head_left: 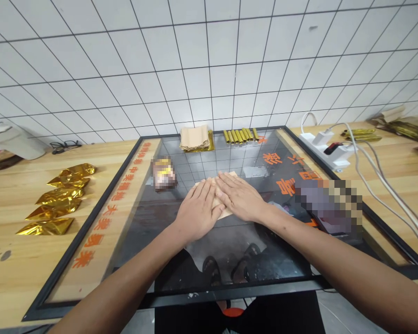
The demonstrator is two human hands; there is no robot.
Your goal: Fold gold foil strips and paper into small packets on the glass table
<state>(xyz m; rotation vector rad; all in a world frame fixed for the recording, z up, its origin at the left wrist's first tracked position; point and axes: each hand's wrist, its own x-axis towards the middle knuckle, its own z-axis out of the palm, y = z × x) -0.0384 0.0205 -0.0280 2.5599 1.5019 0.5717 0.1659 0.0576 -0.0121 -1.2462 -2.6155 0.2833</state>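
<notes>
1. While the person's left hand [198,211] and right hand [240,197] are pressing down side by side, a tan paper sheet [225,212] is lying beneath them, with only its edges showing past the fingers.

2. Each grip is spreading open, palm down with the fingers extended. Neither hand is pinching anything, and the two thumbs are lying close together over the sheet.

3. The sheet is resting near the middle of a glass pane [149,218], which is sitting in a black frame [87,222] on the wooden tabletop [21,273].

4. Flat pressing on the sheet is the work showing at this moment.

5. A pixelated packet [163,174] is lying just beyond the left hand. A larger pixelated object [329,204] is lying on the glass to the right, its form obscured.

6. At the far edge of the glass, a stack of tan paper pieces [194,138] is sitting on gold foil [211,144], beside a row of gold rolled tubes [238,135].

7. Five gold foil sachets [55,199] are lying in a column on the tabletop to the left. A white power strip [329,149] and its cables [386,195] are occupying the right side.
</notes>
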